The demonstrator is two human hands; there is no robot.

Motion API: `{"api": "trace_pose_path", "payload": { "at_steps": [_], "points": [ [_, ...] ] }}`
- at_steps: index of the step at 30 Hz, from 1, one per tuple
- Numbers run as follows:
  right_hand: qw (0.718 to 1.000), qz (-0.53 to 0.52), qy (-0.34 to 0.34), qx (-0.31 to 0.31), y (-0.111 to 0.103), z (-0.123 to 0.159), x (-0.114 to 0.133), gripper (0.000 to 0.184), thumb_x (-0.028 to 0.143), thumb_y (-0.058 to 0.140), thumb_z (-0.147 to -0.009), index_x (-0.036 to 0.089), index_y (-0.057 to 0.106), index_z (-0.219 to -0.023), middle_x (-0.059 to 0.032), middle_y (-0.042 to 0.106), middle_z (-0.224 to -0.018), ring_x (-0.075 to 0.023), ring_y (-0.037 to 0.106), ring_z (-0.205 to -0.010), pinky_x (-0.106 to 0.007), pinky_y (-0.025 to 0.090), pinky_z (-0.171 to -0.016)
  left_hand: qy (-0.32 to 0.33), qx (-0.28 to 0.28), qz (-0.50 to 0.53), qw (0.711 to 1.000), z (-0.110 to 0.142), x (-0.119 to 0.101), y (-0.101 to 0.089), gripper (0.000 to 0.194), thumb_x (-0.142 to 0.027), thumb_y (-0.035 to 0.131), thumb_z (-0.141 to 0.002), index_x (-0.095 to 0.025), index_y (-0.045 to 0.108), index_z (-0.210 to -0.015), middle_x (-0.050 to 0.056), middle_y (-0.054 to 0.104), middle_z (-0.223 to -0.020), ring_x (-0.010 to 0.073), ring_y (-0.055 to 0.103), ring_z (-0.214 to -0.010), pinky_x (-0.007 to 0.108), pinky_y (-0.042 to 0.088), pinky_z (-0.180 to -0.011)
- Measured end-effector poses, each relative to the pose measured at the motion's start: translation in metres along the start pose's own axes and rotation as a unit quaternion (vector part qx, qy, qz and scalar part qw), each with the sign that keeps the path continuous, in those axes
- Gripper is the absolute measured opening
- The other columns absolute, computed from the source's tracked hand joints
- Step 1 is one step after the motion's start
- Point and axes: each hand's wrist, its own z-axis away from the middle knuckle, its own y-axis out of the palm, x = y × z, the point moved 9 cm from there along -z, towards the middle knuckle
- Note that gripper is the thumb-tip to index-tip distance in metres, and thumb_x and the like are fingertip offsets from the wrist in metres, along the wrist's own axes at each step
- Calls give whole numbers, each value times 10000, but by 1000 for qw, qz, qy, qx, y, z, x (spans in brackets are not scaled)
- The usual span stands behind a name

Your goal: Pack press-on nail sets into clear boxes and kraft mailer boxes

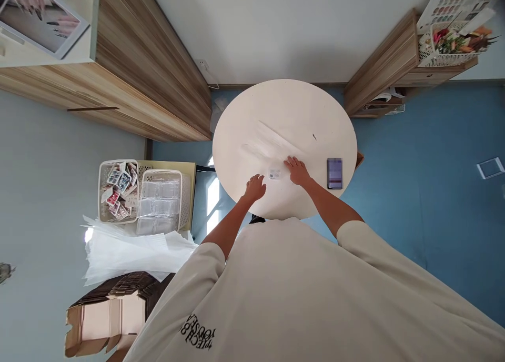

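My left hand (255, 188) rests near the front edge of the round white table (292, 101), its fingers loosely apart and holding nothing. To its right, between the hands, lies a small clear flat piece (274, 173) with a dark spot on it; its kind is too small to tell. My right hand (296, 170) lies open with fingers spread, at the near right end of a thin whitish translucent sheet or film (272, 139). Its fingertips seem to touch the sheet, whose outline is faint against the tabletop.
A phone (335, 173) lies at the table's right edge. On the left stand a white basket of small packets (101, 204), a basket with clear plastic boxes (160, 207), white sheets (134, 251) and cardboard boxes (98, 320). Wooden cabinets (158, 72) flank the table.
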Motion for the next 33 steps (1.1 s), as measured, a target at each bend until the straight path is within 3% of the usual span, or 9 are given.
{"api": "trace_pose_path", "payload": {
  "at_steps": [4, 10, 15, 21, 24, 28, 30, 33],
  "points": [
    [998, 43, 52, 3, 13, 14, -11, 883, 141, 499, -908, 226, 206, -1736, -88, 93, -1832, -327, 139, -1669, -557, 277, -1284, 5, 0, -16, 1000, 1, 0, -2, 518, -299, 433, -1057, -229, 469, -1569, 146, 398, -1720, 359, 344, -1600, 551, 351, -1261],
    [989, 57, 135, -1, 21, 35, -22, 819, 243, 517, -967, 193, 214, -1726, -180, 197, -1791, -395, 336, -1546, -534, 361, -1198, 62, -30, -73, 995, -21, -30, -2, 625, -207, 492, -1001, -192, 404, -1619, 181, 336, -1745, 352, 312, -1618, 546, 337, -1268],
    [991, 39, 127, -21, 18, 50, -28, 735, 241, 457, -999, 202, 267, -1708, -178, 227, -1775, -374, 379, -1506, -521, 357, -1195, 130, -52, -123, 983, -44, -55, 6, 835, -197, 611, -925, -176, 284, -1693, 189, 289, -1763, 366, 250, -1640, 549, 256, -1310],
    [995, 11, 100, -6, 17, 67, -36, 744, 221, 483, -969, 196, 311, -1692, -173, 178, -1800, -376, 246, -1609, -561, 294, -1240, 132, -53, -107, 984, -49, -50, 8, 769, -262, 591, -948, -184, 331, -1667, 214, 409, -1678, 391, 338, -1590, 555, 278, -1292],
    [995, -6, 96, -1, 18, 69, -35, 755, 248, 511, -958, 207, 318, -1687, -178, 179, -1799, -393, 231, -1618, -584, 274, -1249, 71, -72, -73, 992, -41, -27, -5, 758, -297, 620, -933, -200, 361, -1639, 206, 445, -1646, 404, 381, -1554, 565, 317, -1271],
    [994, -31, 104, -8, 19, 65, -29, 751, 318, 542, -961, 238, 333, -1678, -177, 230, -1781, -412, 255, -1601, -607, 284, -1237, -36, -145, -18, 989, -25, 9, -40, 730, -374, 621, -957, -217, 353, -1618, 194, 491, -1592, 377, 462, -1484, 541, 407, -1217],
    [994, -34, 99, -9, 21, 63, -24, 748, 318, 536, -961, 233, 336, -1676, -183, 231, -1778, -420, 262, -1593, -612, 295, -1225, -32, -168, -6, 985, -21, 8, -54, 726, -391, 619, -967, -221, 342, -1616, 188, 487, -1590, 360, 468, -1475, 528, 418, -1212],
    [996, -28, 82, 4, 26, 62, -12, 744, 271, 520, -950, 207, 350, -1672, -191, 205, -1785, -415, 262, -1591, -594, 301, -1222, 37, -161, -12, 986, -24, -18, -59, 714, -380, 629, -969, -225, 354, -1609, 173, 456, -1619, 343, 449, -1491, 505, 403, -1230]
  ]
}}
